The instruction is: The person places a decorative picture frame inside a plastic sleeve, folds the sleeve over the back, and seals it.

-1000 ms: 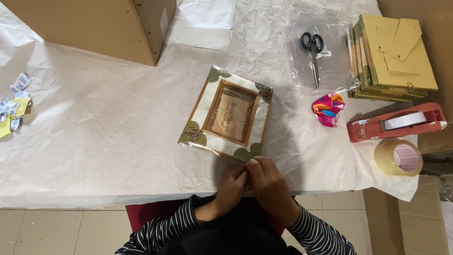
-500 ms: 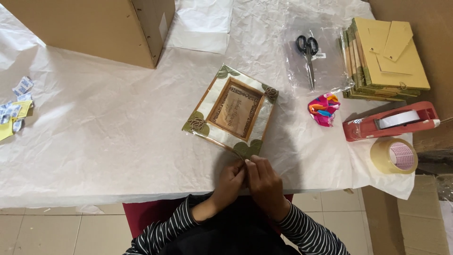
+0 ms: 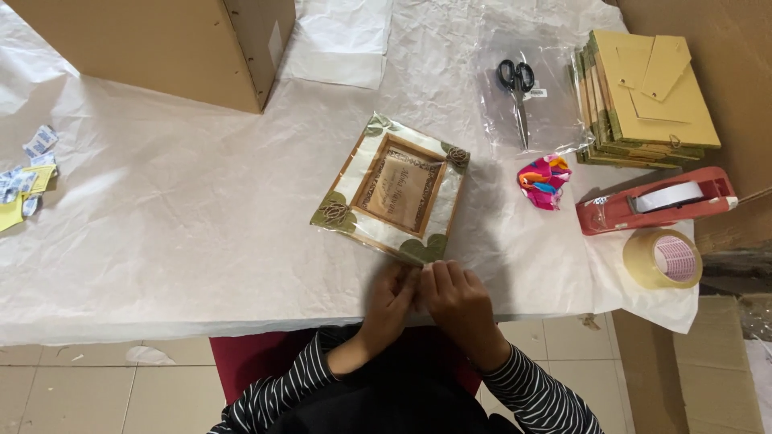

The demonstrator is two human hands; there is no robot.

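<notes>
A square picture frame (image 3: 394, 189) with green leaf corners lies tilted in clear plastic wrap on the white-papered table (image 3: 177, 225). My left hand (image 3: 392, 299) and my right hand (image 3: 452, 296) meet at the frame's near corner, by the table's front edge. Their fingertips pinch together on something small there, apparently the edge of the wrap; what exactly sits between the fingers is hidden.
A cardboard box (image 3: 161, 44) stands at the back left. Scissors (image 3: 517, 88) lie on a clear bag. A stack of yellow-backed frames (image 3: 643, 100), a pink crumpled scrap (image 3: 543, 181), a red tape dispenser (image 3: 655, 205) and a tape roll (image 3: 662, 259) sit right. Paper bits (image 3: 28, 173) lie far left.
The view has shifted a little. Both hands stay together at the frame's near corner, with only small finger movements.
</notes>
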